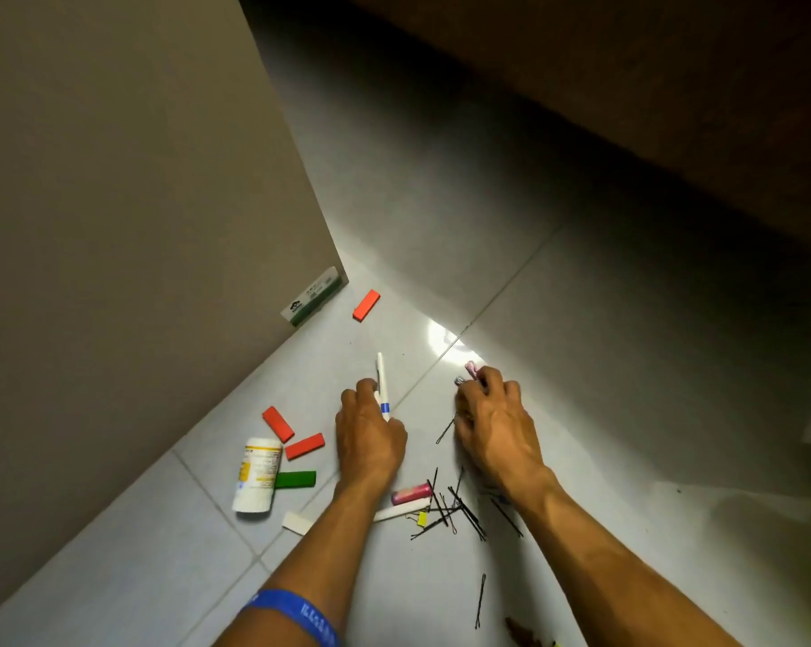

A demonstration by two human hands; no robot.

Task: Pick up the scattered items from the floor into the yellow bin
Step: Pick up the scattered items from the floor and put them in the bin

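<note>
Legibly, nothing: small print on the white bottle [257, 476] label with yellow patch, a logo on the green-and-white box [314, 297] leaning at the wall base, and white lettering on the blue wristband [296, 616] of the left forearm, all too small or blurred to read.

White pen [382, 386] with blue band: long axis near vertical in the view, far end pointing away from the person, near end under the left hand [368, 434]. Left hand palm down, low over the pale tile floor [581, 319], fingers curled around the pen's lower part.

Right hand [494, 424] palm down, just right of the left, fingers bunched together and pinching small items [466, 372], one pinkish, one dark; exact kind not discernible. One bobby pin [445, 429] just at its fingertips.

Scattered on floor:
- orange-red block [366, 305] near the box, two more [278, 424] [304, 446] left of the left hand
- green block [295, 479] touching the bottle, which lies on its side
- white block [297, 523] under the left forearm
- pink tube [410, 494] and white stick [401, 511] between the forearms
- yellow binder clip [421, 518] beside a pile of black bobby pins [459, 509]
- lone bobby pin [480, 600] nearer the person

Yellow bin not in view.
</note>
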